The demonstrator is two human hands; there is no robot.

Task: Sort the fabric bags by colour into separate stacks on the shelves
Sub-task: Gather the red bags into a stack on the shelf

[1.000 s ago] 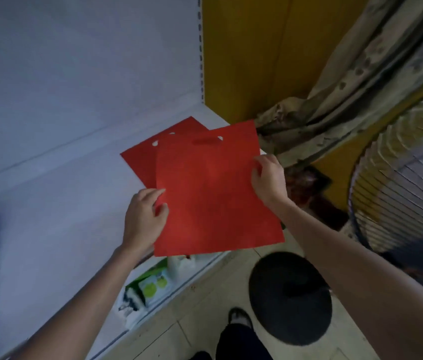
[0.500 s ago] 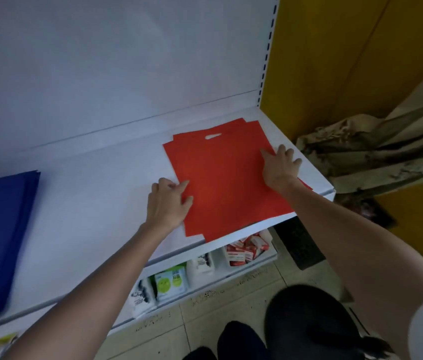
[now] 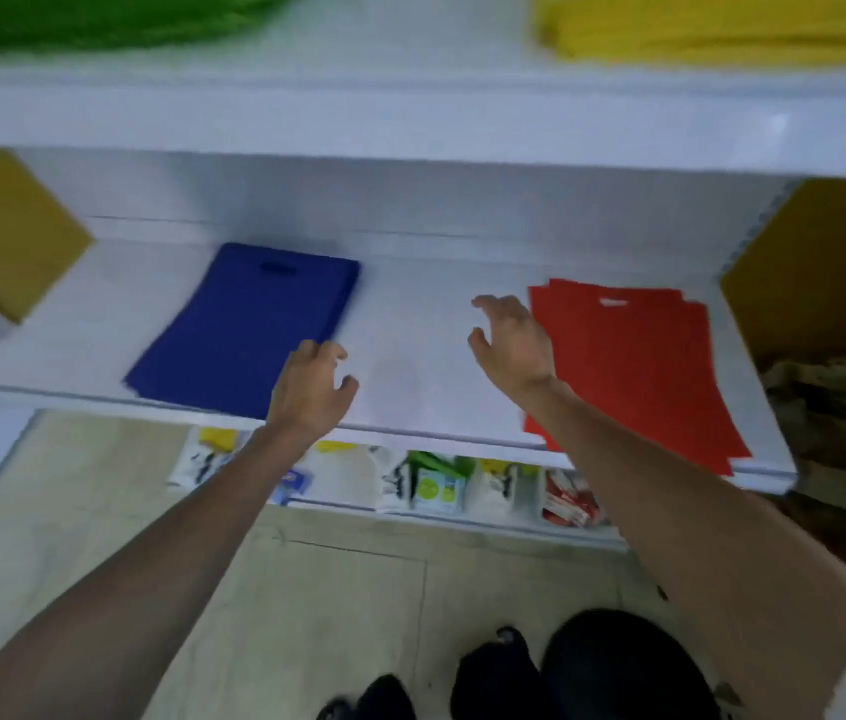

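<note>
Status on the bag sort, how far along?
Done: four colour stacks sit apart. Red stack and blue stack share the middle shelf; green stack and yellow stack lie above. In hand: nothing; left hand and right hand are open and empty. Left: no unsorted bags visible; red edges look slightly uneven.

- Your left hand (image 3: 312, 389) is stretched forward, palm down, fingers loosely curled and holding nothing.
- Your right hand (image 3: 513, 345) reaches further ahead, fingers (image 3: 488, 304) spread and empty.
- Both forearms are bare.
</note>
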